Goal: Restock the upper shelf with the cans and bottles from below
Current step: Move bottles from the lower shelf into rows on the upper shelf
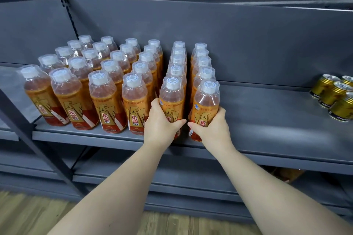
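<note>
- Left hand (160, 122) wrapped around front bottle (171, 101), upright, cap up, at shelf (277, 120) front edge.
- Right hand (212, 126) gripping neighbouring bottle (205, 105), also upright.
- Gold cans (334, 95) standing near right edge.

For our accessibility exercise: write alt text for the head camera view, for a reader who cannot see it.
A person's left hand and right hand each grip the front bottle of two neighbouring rows of orange drink bottles on a grey shelf. More rows stand to the left; gold cans sit far right.
</note>
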Motion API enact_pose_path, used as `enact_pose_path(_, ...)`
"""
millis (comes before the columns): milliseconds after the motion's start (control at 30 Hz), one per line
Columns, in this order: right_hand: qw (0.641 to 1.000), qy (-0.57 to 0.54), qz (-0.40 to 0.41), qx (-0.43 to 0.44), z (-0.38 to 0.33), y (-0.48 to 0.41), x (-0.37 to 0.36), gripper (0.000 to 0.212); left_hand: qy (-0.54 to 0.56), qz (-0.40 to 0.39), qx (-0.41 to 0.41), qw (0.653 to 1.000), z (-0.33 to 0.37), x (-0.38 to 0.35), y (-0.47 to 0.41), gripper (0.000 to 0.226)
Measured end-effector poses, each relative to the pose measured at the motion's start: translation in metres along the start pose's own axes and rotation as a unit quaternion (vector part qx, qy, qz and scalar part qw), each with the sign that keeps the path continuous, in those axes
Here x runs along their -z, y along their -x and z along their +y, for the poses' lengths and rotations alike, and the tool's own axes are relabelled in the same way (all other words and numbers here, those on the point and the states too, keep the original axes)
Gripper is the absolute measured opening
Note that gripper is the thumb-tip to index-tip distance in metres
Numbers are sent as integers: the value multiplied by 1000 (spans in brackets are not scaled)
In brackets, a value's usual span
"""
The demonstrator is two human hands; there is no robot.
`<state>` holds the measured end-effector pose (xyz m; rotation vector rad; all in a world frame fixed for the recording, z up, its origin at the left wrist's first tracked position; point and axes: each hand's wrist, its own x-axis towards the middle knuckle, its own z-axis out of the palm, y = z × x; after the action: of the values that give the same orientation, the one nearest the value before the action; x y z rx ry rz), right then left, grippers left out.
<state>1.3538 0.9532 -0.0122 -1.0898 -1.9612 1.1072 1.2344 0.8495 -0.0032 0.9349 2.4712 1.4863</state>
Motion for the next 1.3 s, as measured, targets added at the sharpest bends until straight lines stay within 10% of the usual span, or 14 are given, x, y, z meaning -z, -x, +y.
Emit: enact_pose_path(1300, 999, -24, 26, -15, 10, 7, -14, 81, -25, 12, -5, 1000, -3, -11, 6, 83)
